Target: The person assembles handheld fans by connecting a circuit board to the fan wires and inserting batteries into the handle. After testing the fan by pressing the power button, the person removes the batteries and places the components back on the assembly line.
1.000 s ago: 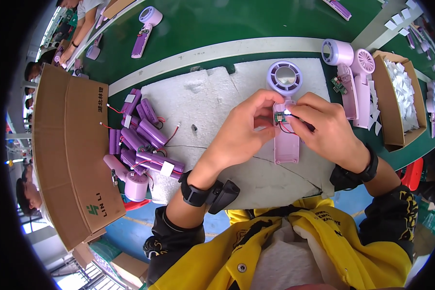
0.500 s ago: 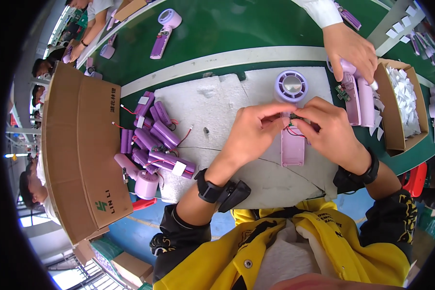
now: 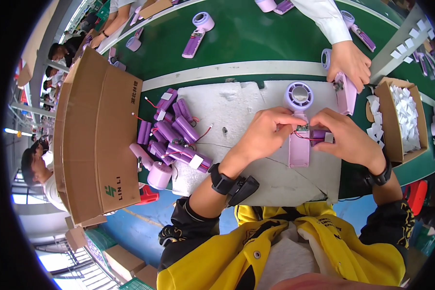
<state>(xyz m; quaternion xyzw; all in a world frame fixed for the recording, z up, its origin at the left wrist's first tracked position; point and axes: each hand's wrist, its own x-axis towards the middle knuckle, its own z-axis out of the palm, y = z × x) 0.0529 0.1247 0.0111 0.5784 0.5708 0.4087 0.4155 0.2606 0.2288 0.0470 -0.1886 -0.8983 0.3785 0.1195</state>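
Note:
A small pink-and-lilac handheld fan (image 3: 299,153) lies on the foam sheet with its round grille away from me and its handle housing open. My left hand (image 3: 266,133) is closed at the top of the handle, thumb and forefinger at a small green circuit board (image 3: 302,128). Just right of the handle, my right hand (image 3: 349,137) grips a purple battery pack (image 3: 317,135) between thumb and fingers. Red and black wires (image 3: 302,137) run across the housing between the board and the pack. The fingers partly hide the pack.
Purple battery packs (image 3: 181,129) are heaped left on the foam sheet (image 3: 227,104), near a pink fan (image 3: 159,175) and a tall cardboard box (image 3: 99,135). A co-worker's hand (image 3: 350,65) holds another fan housing (image 3: 345,96). White slips fill a carton (image 3: 384,96) at right.
My right hand has moved right from the circuit board and now holds the purple battery pack. My left hand stays at the board. The co-worker's hand has shifted on its fan, and my view has tilted.

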